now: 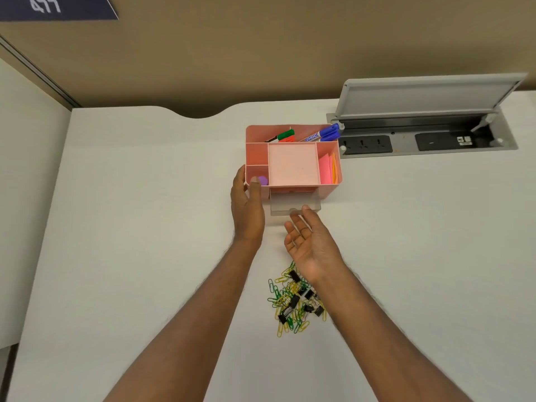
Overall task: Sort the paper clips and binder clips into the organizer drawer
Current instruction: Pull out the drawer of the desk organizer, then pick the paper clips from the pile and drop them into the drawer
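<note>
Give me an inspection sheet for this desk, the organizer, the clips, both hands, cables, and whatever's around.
Surface: white desk, mostly bare.
Job's things: pink organizer with its clear drawer pulled partly out; mixed pile of paper clips and binder clips lies loose on the desk, near side.
Clutter: markers, sticky notes and a purple item in the top compartments.
Grips: left hand braces the organizer's left side; right hand open, palm up, fingertips at the drawer front.
Cables: nothing seen.
Surroundings: open socket hatch, tan partition.
</note>
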{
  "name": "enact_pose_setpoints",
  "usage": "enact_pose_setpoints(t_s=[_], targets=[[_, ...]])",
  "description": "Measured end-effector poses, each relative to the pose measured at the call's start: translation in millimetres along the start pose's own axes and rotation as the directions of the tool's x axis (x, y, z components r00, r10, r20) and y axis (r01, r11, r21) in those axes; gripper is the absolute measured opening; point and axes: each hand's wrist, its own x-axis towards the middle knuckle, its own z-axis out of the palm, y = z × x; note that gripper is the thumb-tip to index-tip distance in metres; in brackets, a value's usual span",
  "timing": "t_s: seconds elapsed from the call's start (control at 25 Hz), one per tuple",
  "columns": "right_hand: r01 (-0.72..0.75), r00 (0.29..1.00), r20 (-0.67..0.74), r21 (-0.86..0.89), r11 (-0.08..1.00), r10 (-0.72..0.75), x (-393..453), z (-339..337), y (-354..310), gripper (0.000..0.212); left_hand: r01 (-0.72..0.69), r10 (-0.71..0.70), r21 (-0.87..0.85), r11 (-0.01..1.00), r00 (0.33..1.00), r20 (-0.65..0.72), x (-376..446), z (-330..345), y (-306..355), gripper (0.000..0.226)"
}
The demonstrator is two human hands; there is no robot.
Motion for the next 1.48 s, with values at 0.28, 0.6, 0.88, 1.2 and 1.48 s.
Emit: enact_pose_setpoints(t_s=[0.28,0.6,0.88,1.2,1.48], targets=[[0.007,0.999,0.038,-0.076,0.997,-0.004,-4,-13,-3,0.027,0.026,-0.028,0.039,0.999,0.999,0.045,-6,-6,4,0.058],[0.327,0.891,0.07,-0.785,0.526,-0.448,-21,-94,1,0.022,-0.142,0.075,0.415,0.899,0.982,0.173,-87,-51,-57,0.04],[0.434,0.805,0.466,-0.884,-0.172,-0.368,-40,-149,34,0.053,-0.393,0.007,0.646,0.654,0.858,0.514,-135,-61,-71,0.054],[0.398,0.763,0.541,-0.824,-0.403,-0.354,-49,-154,47,0.051,-0.417,0.013,0.748,0.516,0.877,0.48,-143,-52,-67,0.03],[0.368,0.85,0.414,-0.909,-0.196,-0.325,-46,-155,32,0.041,-0.413,0.013,0.775,0.479,0.886,0.464,-146,-49,-66,0.016]])
